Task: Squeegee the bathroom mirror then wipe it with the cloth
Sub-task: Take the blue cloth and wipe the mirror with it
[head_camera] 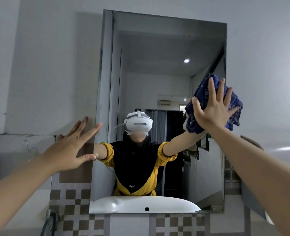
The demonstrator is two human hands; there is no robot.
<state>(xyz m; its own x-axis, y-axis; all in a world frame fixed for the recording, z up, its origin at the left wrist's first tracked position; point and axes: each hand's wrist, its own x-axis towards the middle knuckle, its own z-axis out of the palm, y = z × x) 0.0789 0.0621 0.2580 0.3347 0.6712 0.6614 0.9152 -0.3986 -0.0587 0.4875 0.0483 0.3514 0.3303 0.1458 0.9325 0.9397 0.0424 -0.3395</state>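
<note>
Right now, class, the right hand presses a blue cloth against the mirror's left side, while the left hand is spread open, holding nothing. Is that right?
Not quite. The head view shows the right hand pressing the blue cloth against the right side of the mirror, not the left. The rest holds: the left hand is spread open, holding nothing.

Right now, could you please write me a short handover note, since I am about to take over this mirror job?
Right hand: open, straight fingers pressing the blue cloth flat on the mirror, near its right edge.
Left hand: open, fingers spread at the mirror's left edge, holding nothing.
Done: wiping is under way. No squeegee is in view, so that pass cannot be confirmed.
Left: wipe the rest of the glass with the cloth.
</note>
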